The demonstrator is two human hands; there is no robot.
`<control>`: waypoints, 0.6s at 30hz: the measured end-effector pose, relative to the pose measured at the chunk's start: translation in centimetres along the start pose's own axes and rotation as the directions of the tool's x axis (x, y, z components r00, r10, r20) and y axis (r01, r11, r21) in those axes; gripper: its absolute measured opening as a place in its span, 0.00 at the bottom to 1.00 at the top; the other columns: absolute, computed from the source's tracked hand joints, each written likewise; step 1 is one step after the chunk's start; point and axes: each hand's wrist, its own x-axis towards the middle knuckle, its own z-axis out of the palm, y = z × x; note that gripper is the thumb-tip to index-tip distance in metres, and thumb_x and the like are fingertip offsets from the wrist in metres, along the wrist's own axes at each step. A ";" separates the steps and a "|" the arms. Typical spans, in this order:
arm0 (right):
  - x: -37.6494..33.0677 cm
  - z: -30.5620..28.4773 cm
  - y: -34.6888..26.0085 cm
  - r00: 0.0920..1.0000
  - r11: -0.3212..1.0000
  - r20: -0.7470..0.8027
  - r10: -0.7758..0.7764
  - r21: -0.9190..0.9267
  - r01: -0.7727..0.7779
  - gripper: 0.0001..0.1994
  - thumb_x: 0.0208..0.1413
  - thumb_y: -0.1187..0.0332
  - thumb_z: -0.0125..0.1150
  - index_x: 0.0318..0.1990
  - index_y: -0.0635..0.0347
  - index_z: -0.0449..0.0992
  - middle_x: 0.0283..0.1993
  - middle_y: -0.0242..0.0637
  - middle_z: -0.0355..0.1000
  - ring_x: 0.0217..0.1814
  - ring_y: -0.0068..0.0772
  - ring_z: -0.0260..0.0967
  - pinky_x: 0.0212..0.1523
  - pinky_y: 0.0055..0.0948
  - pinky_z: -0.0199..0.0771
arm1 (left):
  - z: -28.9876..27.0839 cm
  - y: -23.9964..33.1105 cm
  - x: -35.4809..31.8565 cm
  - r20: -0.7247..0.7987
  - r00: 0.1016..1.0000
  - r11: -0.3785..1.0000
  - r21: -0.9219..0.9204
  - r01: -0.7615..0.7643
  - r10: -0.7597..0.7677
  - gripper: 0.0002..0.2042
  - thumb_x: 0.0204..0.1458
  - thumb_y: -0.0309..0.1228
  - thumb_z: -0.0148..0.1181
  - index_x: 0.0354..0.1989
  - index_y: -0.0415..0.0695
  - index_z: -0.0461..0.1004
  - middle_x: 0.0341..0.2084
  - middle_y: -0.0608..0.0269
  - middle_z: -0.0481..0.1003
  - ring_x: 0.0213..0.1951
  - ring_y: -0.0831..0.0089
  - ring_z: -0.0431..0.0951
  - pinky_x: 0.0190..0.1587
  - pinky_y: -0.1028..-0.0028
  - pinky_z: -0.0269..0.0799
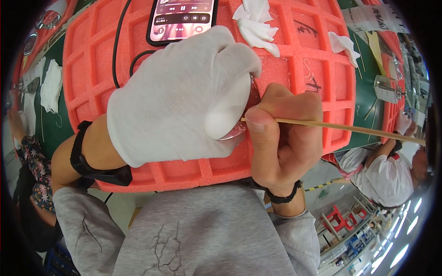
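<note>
My left hand point(184, 96) wears a white cloth glove and is closed around a shiny, curved, mirror-like piece point(235, 132). Glove fingers and thumb cover most of this piece, so its full shape is hidden; its visible surface reflects pink. Bare, my right hand point(287, 133) pinches a thin wooden stick point(331, 125) between thumb and fingers. The stick's tip meets or nearly meets the shiny piece beside my left thumb, while its long end points out to the right. Both hands are over a pink-red foam tray point(170, 171) with square pockets.
A phone point(183, 28) with its screen lit lies on the tray's far side, near a black cable point(116, 50). Crumpled white cloths point(258, 32) lie beyond my hands. At right stands a small glass container point(388, 89). Other people point(386, 177) sit at both sides.
</note>
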 end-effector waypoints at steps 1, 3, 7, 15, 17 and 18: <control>0.1 -0.2 0.3 0.995 0.996 0.062 -0.082 -0.024 0.083 0.05 0.57 0.82 0.59 0.36 0.68 0.69 0.28 0.37 0.68 0.22 0.26 0.60 0.23 0.25 0.58 | 0.0 0.1 0.0 -0.001 1.000 1.000 0.003 -0.004 0.004 0.33 0.25 0.30 0.73 0.49 0.48 0.70 0.37 0.60 0.70 0.37 0.57 0.73 0.38 0.65 0.70; -0.1 -0.4 0.4 0.978 0.984 0.122 -0.167 -0.046 0.174 0.04 0.60 0.82 0.55 0.39 0.68 0.66 0.28 0.35 0.65 0.23 0.21 0.56 0.23 0.23 0.54 | 0.4 0.2 -0.1 -0.035 0.999 0.998 0.062 -0.012 0.015 0.32 0.26 0.30 0.73 0.48 0.48 0.70 0.38 0.59 0.69 0.37 0.56 0.73 0.38 0.64 0.70; -0.4 0.0 0.1 0.987 0.987 0.073 -0.142 -0.068 0.147 0.03 0.60 0.82 0.56 0.38 0.69 0.68 0.28 0.35 0.66 0.23 0.21 0.56 0.24 0.22 0.55 | 0.4 0.3 -0.3 -0.051 0.999 0.998 0.065 -0.010 0.013 0.31 0.28 0.30 0.73 0.48 0.48 0.70 0.38 0.58 0.69 0.37 0.55 0.73 0.39 0.63 0.70; -0.4 0.3 -1.2 0.971 0.977 -0.109 0.213 -0.009 -0.215 0.04 0.53 0.83 0.64 0.32 0.69 0.73 0.25 0.40 0.70 0.23 0.33 0.68 0.23 0.26 0.65 | 0.3 0.4 -0.3 -0.044 0.998 0.998 -0.030 0.048 -0.050 0.30 0.29 0.31 0.73 0.48 0.48 0.70 0.37 0.58 0.69 0.37 0.54 0.73 0.39 0.63 0.70; -0.4 0.2 -0.9 0.991 0.993 -0.065 0.116 0.001 -0.116 0.04 0.53 0.83 0.64 0.32 0.69 0.74 0.26 0.41 0.71 0.23 0.33 0.68 0.24 0.26 0.65 | 0.5 0.2 -0.2 -0.067 0.998 0.999 -0.030 0.015 -0.017 0.30 0.30 0.31 0.72 0.48 0.48 0.70 0.37 0.58 0.69 0.37 0.54 0.73 0.39 0.63 0.71; -0.3 0.1 -0.7 0.997 0.998 -0.044 0.066 0.007 -0.065 0.04 0.54 0.83 0.64 0.32 0.69 0.74 0.27 0.41 0.71 0.23 0.33 0.68 0.24 0.26 0.65 | 0.5 0.1 -0.1 -0.059 0.998 0.999 -0.029 0.013 -0.015 0.30 0.30 0.31 0.72 0.48 0.47 0.70 0.37 0.58 0.69 0.38 0.55 0.73 0.39 0.63 0.71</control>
